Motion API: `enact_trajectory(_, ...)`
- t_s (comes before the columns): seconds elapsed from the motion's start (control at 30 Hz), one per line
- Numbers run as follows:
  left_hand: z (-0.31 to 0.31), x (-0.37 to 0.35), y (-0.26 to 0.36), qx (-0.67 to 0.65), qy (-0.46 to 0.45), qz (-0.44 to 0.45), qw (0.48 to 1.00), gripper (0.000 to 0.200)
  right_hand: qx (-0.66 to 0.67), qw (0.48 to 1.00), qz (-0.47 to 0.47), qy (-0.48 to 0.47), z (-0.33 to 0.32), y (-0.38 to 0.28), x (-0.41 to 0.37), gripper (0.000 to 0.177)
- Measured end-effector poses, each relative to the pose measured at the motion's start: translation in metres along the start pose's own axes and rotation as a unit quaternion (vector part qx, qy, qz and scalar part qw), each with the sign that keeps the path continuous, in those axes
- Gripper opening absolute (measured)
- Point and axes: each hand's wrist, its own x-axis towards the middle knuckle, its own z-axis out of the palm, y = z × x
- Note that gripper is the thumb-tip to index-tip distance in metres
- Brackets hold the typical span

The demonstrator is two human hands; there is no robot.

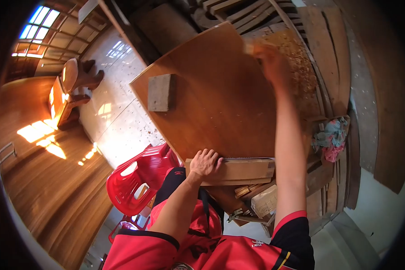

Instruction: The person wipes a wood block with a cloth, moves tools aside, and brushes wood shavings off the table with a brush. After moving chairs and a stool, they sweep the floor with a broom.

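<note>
Reddish-brown, smooth wooden board (218, 112) lies before the person, pale specks on it, its right side partly hidden by the forearm. One left hand (204, 163) rests spread on its near edge; one right hand (270, 63), blurred, pinches one small pale-yellow piece (251, 47), shape unclear. One grey rectangular block (160, 92) sits left.

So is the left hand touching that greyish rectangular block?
Apart. The head view shows a wide stretch of brown wooden panel between the left hand, at the panel's near edge, and the greyish rectangular block.
</note>
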Motion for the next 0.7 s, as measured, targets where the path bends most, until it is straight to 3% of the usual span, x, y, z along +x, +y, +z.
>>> enact_trajectory(0.07,0.001,0.001,0.001,0.004,-0.019,0.000,1.000,0.025,0.088,0.991,-0.092,-0.047,0.042,-0.014,-0.010,0.029)
enact_trajectory(0.1,0.001,0.000,0.001,0.006,-0.018,0.001,1.000,0.024,0.090,0.988,-0.060,-0.114,0.057,-0.024,-0.009,0.030)
enact_trajectory(0.17,0.002,0.001,0.001,0.006,-0.023,0.000,1.000,0.024,0.092,0.984,0.052,-0.146,0.068,-0.007,0.000,0.031)
enact_trajectory(0.23,0.002,0.001,0.001,0.003,-0.020,0.003,1.000,0.024,0.100,0.969,0.209,-0.086,0.084,0.019,0.023,0.033)
enact_trajectory(0.33,0.000,0.000,-0.002,0.002,-0.008,0.002,1.000,0.025,-0.134,0.970,0.185,0.078,0.057,0.008,0.043,0.036)
enact_trajectory(0.43,0.001,0.001,0.000,-0.007,-0.014,0.003,1.000,0.025,0.049,0.986,0.120,-0.108,0.054,0.010,0.036,0.037)
enact_trajectory(0.53,0.001,0.001,0.000,-0.005,-0.012,-0.003,1.000,0.025,-0.105,0.986,0.128,-0.013,0.012,0.024,0.019,0.037)
enact_trajectory(0.63,0.002,0.002,-0.003,-0.003,0.007,0.002,1.000,0.024,-0.047,0.986,0.161,-0.021,-0.009,0.007,-0.020,0.034)
enact_trajectory(0.7,0.007,0.000,-0.003,0.000,0.010,0.010,1.000,0.024,0.086,0.992,0.061,-0.075,0.006,-0.059,-0.071,0.028)
